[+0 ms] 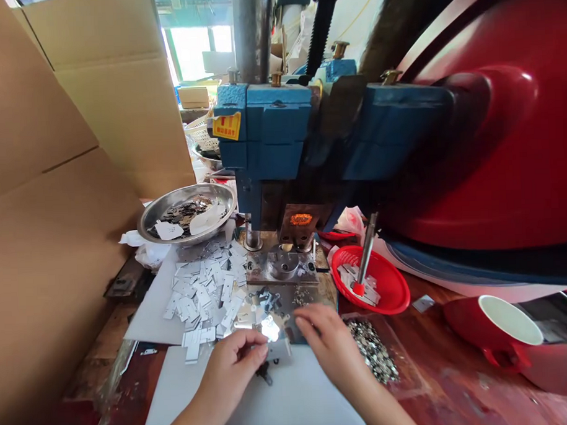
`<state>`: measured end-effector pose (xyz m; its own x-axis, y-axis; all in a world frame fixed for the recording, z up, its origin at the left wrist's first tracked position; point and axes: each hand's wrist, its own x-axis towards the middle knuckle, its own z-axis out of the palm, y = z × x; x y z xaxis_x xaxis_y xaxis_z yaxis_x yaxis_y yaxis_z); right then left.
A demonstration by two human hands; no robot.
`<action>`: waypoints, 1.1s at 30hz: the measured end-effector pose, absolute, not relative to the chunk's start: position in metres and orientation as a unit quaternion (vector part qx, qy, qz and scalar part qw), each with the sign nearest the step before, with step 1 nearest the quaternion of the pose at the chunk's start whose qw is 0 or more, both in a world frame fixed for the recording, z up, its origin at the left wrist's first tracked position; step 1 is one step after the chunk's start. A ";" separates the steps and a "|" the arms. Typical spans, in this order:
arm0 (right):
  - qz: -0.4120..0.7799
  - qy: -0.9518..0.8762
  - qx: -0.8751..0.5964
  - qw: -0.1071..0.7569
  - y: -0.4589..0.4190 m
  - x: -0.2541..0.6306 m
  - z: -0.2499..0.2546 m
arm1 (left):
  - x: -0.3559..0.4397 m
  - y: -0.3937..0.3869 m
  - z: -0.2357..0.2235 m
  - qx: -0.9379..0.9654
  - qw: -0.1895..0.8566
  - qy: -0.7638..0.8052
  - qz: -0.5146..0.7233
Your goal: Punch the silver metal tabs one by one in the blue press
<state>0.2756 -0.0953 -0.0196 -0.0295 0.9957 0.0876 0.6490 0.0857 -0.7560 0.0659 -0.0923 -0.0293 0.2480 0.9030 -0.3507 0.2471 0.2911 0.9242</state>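
L hand (230,366) pinching metal pc. (281,350), R hand (329,338) nearby

bare hands (235,363) (bare forearms (386,404) too)

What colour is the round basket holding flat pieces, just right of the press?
The basket is red, seen best in the head view.

Seen from between the left hand (237,356) and the right hand (332,338), the press (274,135) stood at twelve o'clock. A bowl (200,236) sat at eleven, with bits (183,211) in it. A pile of pieces (196,296) lay at ten. The basket (396,289) was at two. At three lay a heap of scraps (371,352), with a mug (471,327) farther out.
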 end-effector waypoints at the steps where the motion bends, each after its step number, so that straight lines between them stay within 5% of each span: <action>1: 0.211 -0.690 -0.626 0.296 -0.085 0.283 -0.023 | 0.066 -0.091 -0.031 0.509 0.597 0.548 0.289; 9: 0.067 -0.770 -0.621 0.130 -0.051 0.292 -0.031 | 0.054 -0.087 -0.031 0.476 0.601 0.556 0.320; 20: 0.025 -0.804 -0.591 0.068 -0.048 0.290 -0.027 | 0.049 -0.081 -0.034 0.470 0.591 0.565 0.334; 23: 0.048 -0.791 -0.600 0.106 -0.048 0.289 -0.029 | 0.047 -0.080 -0.036 0.467 0.586 0.566 0.344; 29: 0.101 -0.704 -0.618 0.335 -0.028 0.290 -0.018 | 0.046 -0.071 -0.036 0.472 0.579 0.563 0.354; 33: 0.116 -0.697 -0.627 0.329 0.005 0.286 -0.011 | 0.056 -0.059 -0.026 0.489 0.570 0.552 0.361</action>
